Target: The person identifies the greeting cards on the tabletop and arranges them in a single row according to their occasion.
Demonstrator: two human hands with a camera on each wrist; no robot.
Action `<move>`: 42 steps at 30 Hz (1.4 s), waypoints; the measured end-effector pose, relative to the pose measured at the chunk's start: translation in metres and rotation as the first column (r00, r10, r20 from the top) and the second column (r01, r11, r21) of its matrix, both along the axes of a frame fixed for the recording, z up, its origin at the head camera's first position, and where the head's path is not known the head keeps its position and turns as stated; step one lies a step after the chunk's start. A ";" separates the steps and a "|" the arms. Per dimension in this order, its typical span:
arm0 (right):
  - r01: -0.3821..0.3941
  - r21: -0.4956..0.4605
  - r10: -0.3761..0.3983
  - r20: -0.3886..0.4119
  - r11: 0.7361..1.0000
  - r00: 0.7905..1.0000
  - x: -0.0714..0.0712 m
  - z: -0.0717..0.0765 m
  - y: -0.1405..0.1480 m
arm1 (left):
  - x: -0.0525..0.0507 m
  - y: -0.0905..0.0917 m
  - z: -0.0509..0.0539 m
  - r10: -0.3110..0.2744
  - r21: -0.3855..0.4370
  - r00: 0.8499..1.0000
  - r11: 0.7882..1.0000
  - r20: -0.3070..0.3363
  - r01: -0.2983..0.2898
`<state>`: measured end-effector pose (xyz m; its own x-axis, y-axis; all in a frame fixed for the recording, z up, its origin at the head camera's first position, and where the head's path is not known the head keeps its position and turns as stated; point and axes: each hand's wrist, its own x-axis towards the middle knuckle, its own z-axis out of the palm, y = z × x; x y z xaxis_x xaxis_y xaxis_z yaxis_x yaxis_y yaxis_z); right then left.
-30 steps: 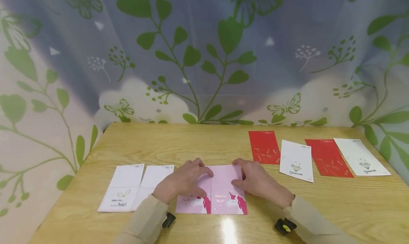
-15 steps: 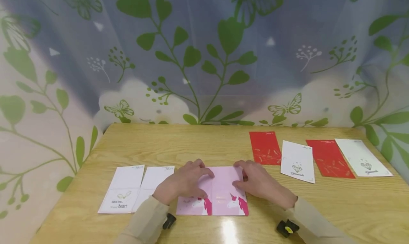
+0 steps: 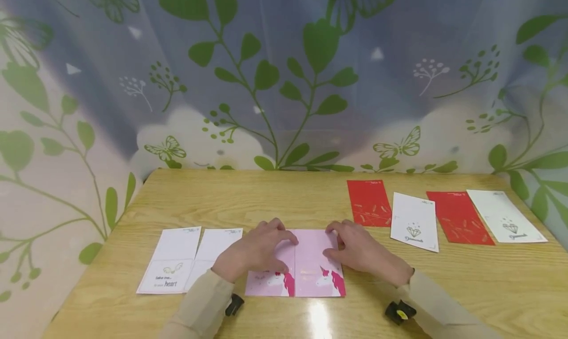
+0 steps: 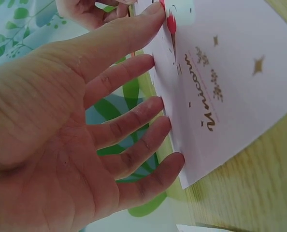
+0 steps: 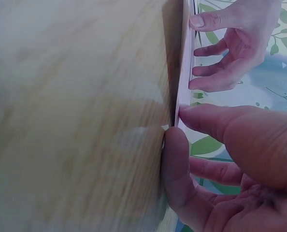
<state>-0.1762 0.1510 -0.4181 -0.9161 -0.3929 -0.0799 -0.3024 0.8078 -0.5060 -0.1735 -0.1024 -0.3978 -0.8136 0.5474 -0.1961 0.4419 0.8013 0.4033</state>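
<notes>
Two pink unicorn cards lie side by side in the head view, the left pink card and the right pink card meeting along their inner edges. My left hand arches over the left one, partly covering it; in the left wrist view that hand has its fingers spread, with thumb and fingertips touching the card. At the outer edge of the right card is my right hand. The right wrist view shows this hand pinching the card's edge between thumb and finger.
Two white cards lie left of my left hand, one partly hidden by it. At the back right are two red cards and two white diamond cards. A patterned curtain hangs behind the wooden table.
</notes>
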 end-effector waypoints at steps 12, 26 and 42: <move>0.003 -0.009 -0.002 0.034 1.000 0.999 0.000 0.002 0.001 | 0.001 0.002 0.002 0.006 -0.021 1.000 1.000 0.011 -0.006; -0.080 0.033 0.080 0.014 0.996 0.997 0.001 0.012 0.012 | 0.001 0.003 0.009 0.037 -0.005 0.999 0.999 0.005 -0.037; -0.007 0.048 0.009 -0.044 0.999 0.999 -0.011 0.031 0.073 | -0.031 0.041 0.018 -0.078 0.187 0.989 0.977 -0.128 0.102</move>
<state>-0.1874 0.2241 -0.3870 -0.9161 -0.3966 -0.0586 -0.3296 0.8283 -0.4532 -0.2043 -0.0612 -0.3802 -0.7704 0.6374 0.0155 0.5629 0.6685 0.4860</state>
